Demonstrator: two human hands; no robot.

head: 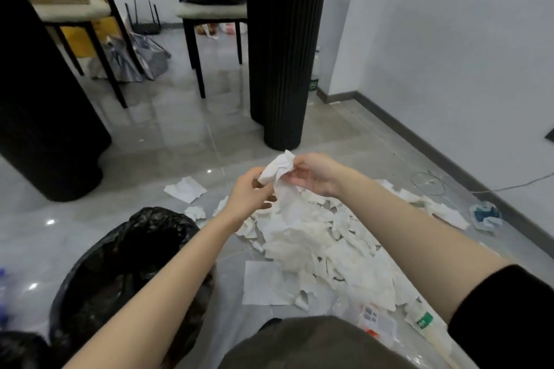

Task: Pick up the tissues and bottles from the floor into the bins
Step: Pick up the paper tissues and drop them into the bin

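Both my hands hold one crumpled white tissue (278,169) in the air above the floor. My left hand (248,195) grips its lower part, and my right hand (311,174) pinches its upper part. Below them a big heap of white tissues (323,243) covers the grey tiles. A bin lined with a black bag (126,266) stands open at the lower left, under my left forearm. A plastic bottle with a green label (422,320) lies at the lower right among the tissues. Another bottle (314,78) stands behind the black column by the wall.
Loose tissues (186,189) lie left of the heap. A fluted black column (281,48) rises ahead, and a second dark column (45,105) stands at the left. Chairs (209,15) and a folded umbrella (132,60) are further back. A cable (479,189) runs along the right wall.
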